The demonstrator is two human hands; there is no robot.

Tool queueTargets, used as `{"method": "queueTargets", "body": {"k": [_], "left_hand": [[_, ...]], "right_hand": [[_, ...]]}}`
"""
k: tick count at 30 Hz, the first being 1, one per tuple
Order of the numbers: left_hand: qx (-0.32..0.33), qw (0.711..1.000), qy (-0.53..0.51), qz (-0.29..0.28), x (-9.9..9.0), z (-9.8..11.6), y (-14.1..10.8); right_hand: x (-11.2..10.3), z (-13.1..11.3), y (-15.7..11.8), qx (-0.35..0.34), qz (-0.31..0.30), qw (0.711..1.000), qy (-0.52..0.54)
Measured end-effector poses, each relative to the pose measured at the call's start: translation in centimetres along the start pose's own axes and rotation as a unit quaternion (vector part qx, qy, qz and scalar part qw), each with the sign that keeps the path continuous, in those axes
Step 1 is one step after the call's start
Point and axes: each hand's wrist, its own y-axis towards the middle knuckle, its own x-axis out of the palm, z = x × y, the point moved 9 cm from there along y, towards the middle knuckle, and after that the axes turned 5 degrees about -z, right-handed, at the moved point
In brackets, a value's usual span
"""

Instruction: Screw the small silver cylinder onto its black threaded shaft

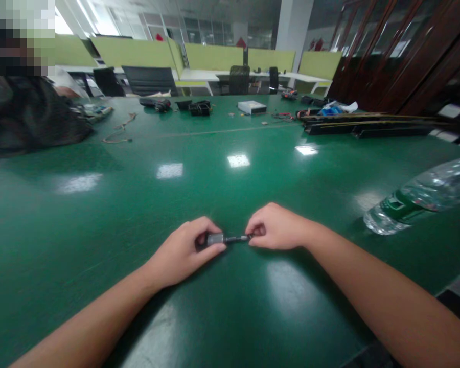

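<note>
- We see the slim dark tool (233,239) between the two hands, low over the table; its long axis runs left to right, nearly level across the view.
- Left hand (184,250): thumb and forefinger are bent around the grey barrel (215,238), parted only by its width. The barrel lies at these fingertips, with the thin shaft pointing away to the right.
- Right hand (278,227): the fingertips are drawn together about the shaft's far end, so that the tool lies to their left. We cannot tell whether they also pinch a separate small piece.
- Neither hand is the nearer; we find one at each end.
- Surface: the green table (126,209) is glossy, and bright patches of light reflect from it. A clear bottle (417,197) lies tilted at our right.
- Room: beyond the table we note pale green partitions (134,53), a mesh-backed chair (239,80) and a dark wooden cabinet (402,61).
</note>
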Motion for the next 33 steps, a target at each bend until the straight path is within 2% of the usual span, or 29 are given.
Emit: {"method": "queueTargets", "body": {"k": [7, 13, 21, 33], "left_hand": [[0.002, 1.000, -0.004, 0.007, 0.0, -0.2, -0.1], [-0.003, 1.000, 0.000, 0.006, 0.1, -0.3, 0.0], [0.004, 1.000, -0.001, 0.009, 0.1, -0.2, -0.1], [-0.001, 1.000, -0.004, 0.013, -0.2, 0.1, 0.0]], "right_hand": [[0.5, -1.4, 0.6, -0.051, 0.040, 0.998, 0.002], [1.1, -1.3, 1.1, -0.043, 0.046, 0.997, 0.044], [1.4, -2.1, 1.2, -0.070, 0.071, 0.994, -0.046], [1.5, -2.1, 1.0, -0.064, 0.072, 0.993, -0.064]]}}
